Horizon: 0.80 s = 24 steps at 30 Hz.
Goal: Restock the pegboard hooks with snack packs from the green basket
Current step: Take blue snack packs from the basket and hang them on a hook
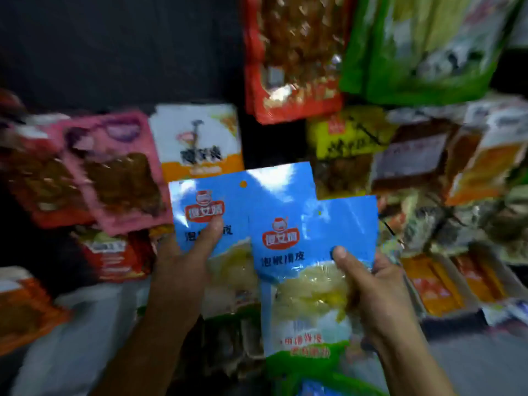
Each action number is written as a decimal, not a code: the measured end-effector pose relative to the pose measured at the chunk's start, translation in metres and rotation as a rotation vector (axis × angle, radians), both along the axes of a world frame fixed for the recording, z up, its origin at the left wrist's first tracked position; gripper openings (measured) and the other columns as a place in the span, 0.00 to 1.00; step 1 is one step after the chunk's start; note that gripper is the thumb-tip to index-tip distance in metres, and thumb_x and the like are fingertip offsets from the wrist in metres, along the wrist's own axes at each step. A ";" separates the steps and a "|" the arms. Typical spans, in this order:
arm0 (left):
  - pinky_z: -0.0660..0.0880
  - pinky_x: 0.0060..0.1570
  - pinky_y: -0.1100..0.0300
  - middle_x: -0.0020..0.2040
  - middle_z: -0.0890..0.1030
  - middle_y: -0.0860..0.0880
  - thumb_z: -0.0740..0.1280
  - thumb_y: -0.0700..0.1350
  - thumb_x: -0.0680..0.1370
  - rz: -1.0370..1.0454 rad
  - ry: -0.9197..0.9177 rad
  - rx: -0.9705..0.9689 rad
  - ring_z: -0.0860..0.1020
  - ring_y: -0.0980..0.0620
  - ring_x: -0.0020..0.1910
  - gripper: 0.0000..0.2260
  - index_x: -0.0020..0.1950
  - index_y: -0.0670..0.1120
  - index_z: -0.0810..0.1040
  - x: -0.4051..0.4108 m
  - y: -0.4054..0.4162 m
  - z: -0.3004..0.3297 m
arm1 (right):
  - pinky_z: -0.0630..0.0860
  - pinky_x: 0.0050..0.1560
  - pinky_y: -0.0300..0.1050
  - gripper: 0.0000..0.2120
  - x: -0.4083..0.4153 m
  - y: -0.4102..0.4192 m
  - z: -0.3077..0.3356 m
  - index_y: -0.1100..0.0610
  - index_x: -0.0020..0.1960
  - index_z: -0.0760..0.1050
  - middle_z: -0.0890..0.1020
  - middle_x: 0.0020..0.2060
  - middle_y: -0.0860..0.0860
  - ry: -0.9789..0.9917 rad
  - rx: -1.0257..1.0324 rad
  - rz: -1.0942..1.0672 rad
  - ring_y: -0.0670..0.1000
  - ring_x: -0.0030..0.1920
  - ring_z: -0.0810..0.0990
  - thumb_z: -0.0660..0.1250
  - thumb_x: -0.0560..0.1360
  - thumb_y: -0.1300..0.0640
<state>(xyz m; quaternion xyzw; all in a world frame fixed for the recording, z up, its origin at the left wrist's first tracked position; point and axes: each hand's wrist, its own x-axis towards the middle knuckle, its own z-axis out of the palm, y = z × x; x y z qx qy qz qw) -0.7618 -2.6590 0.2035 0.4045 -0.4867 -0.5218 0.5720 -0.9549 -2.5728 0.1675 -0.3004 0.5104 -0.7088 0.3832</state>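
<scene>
I hold two blue snack packs with red logos and pale yellow contents in front of the dark pegboard (114, 52). My left hand (185, 261) grips the rear blue pack (228, 201), thumb on its front. My right hand (377, 284) grips the front blue pack (311, 252), thumb pressed near its right edge; this pack overlaps the rear one. A bit of the green basket (337, 378) shows at the bottom, below the packs, with another blue pack inside. The whole view is blurred.
Hanging packs crowd the board: a pink pack (120, 172), a white-and-orange pack (197, 141), a red pack (294, 58), a green pack (423, 47), a yellow pack (343, 144). Orange packs (437, 284) lie at the right. Bare board shows at the upper left.
</scene>
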 end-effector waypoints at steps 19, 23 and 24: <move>0.80 0.38 0.59 0.44 0.86 0.46 0.73 0.50 0.60 -0.127 0.104 -0.514 0.84 0.47 0.44 0.14 0.44 0.50 0.85 0.213 -0.140 0.212 | 0.81 0.35 0.42 0.13 0.199 -0.184 0.204 0.50 0.42 0.84 0.86 0.37 0.55 0.384 -0.413 0.118 0.52 0.37 0.85 0.71 0.59 0.50; 0.78 0.33 0.62 0.40 0.86 0.50 0.80 0.46 0.56 -0.017 0.074 -0.659 0.84 0.50 0.37 0.19 0.45 0.55 0.84 0.235 -0.162 0.247 | 0.77 0.30 0.36 0.12 0.217 -0.201 0.222 0.48 0.39 0.85 0.86 0.32 0.53 0.408 -0.457 0.090 0.47 0.32 0.83 0.72 0.56 0.48; 0.78 0.32 0.62 0.39 0.85 0.51 0.79 0.47 0.56 0.006 0.050 -0.693 0.84 0.51 0.36 0.17 0.44 0.55 0.84 0.239 -0.164 0.255 | 0.77 0.32 0.37 0.14 0.220 -0.204 0.226 0.48 0.39 0.84 0.86 0.32 0.52 0.427 -0.462 0.085 0.47 0.33 0.83 0.72 0.55 0.46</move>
